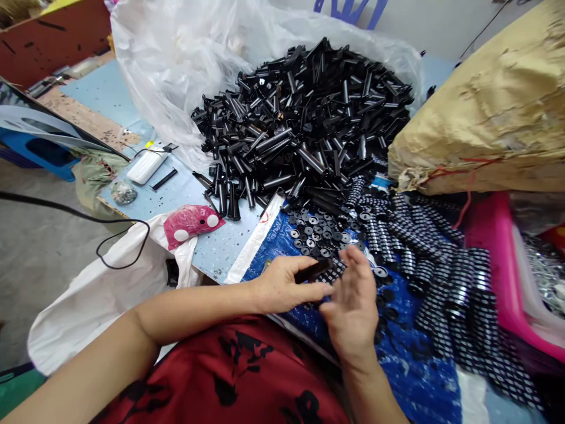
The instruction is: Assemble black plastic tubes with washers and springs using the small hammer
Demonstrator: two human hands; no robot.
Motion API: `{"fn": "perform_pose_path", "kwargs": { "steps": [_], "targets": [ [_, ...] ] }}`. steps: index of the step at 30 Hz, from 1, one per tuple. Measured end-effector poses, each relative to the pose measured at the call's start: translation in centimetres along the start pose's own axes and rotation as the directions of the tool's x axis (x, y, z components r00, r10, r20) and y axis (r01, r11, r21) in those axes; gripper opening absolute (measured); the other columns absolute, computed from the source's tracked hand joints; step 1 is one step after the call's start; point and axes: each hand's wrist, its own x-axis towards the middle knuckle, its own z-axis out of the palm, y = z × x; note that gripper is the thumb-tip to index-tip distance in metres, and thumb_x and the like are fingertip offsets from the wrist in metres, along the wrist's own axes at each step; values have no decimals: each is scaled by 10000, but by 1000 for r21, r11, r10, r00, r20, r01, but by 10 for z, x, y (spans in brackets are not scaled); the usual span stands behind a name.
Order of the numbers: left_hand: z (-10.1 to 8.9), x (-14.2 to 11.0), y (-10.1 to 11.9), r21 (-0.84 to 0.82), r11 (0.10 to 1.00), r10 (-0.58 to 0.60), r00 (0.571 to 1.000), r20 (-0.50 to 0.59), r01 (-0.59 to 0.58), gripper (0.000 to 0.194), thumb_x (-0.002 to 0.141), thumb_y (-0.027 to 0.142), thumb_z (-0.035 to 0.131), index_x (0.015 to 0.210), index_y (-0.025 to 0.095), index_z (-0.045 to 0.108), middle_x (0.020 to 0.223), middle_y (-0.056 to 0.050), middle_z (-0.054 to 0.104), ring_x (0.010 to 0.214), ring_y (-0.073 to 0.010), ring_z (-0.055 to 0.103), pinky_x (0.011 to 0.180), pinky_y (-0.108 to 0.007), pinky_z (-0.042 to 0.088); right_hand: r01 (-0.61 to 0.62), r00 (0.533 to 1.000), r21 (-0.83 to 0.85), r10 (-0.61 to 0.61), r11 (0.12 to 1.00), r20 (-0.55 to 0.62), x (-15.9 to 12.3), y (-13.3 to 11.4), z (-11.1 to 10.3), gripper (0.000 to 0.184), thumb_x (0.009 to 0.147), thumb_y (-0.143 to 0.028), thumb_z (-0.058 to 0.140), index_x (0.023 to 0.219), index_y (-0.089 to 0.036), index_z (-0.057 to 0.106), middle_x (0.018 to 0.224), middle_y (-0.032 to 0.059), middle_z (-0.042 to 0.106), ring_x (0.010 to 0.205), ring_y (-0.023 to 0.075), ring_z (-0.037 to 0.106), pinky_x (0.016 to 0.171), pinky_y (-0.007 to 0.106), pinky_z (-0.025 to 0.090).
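Observation:
My left hand (pixel 282 285) is closed on a short black plastic tube (pixel 314 271), pinched between thumb and fingers over the blue tarp (pixel 410 365). My right hand (pixel 353 303) sits just right of it, fingers stretched upward and slightly curled, its fingertips close to the tube's end and to small black round washers (pixel 315 232) scattered on the tarp. Whether the right fingers pinch a washer is hidden. A large heap of black tubes (pixel 304 123) lies beyond the hands on clear plastic sheeting.
Rows of stacked ribbed black parts (pixel 441 265) cover the tarp at right. A tan sack (pixel 489 112) rests at far right above a pink tub (pixel 498 277). A pink bag (pixel 189 222), white box (pixel 145 166) and black cable (pixel 88 218) lie left.

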Motion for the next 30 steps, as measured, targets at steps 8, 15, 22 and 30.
{"fn": "perform_pose_path", "kwargs": {
  "steps": [8, 15, 22, 30],
  "targets": [
    [-7, -9, -4, -45, 998, -49, 998, -44, 47, 460, 1007, 542, 467, 870, 132, 627, 760, -13, 560, 691, -108, 477, 664, -242, 401, 604, 780, -528, -579, 597, 238, -4, 1, -15, 1124, 722, -516, 806, 1624, -154, 242, 1481, 160, 450, 1440, 212, 464, 1176, 365, 508],
    [5, -11, -5, -95, 995, -38, 991, -125, 26, 498, 959, 613, 524, 820, 140, 596, 765, -13, 532, 722, -117, 443, 674, -256, 380, 661, 669, -654, -682, 367, 294, -11, -5, -8, 1152, 682, -625, 800, 1572, -98, 295, 1455, 219, 462, 1364, 267, 535, 1031, 373, 579],
    [-8, -12, 1, -369, 901, -237, 971, 18, 227, 600, 685, 635, 829, 953, 108, 722, 843, -39, 660, 755, -109, 556, 710, -236, 437, 647, 652, -713, -682, 271, 332, -9, -3, -6, 1105, 704, -664, 766, 1541, -87, 332, 1449, 214, 474, 1376, 260, 525, 1082, 368, 541],
    [-27, -11, -19, -472, 842, -251, 964, 89, 263, 586, 662, 568, 875, 987, 144, 635, 836, -48, 694, 700, -161, 653, 682, -289, 502, 598, 777, -654, -535, 463, 333, -13, 8, -11, 1140, 806, -773, 570, 1621, -72, 192, 1497, 191, 430, 1451, 243, 440, 1156, 382, 465]
  ]
}}
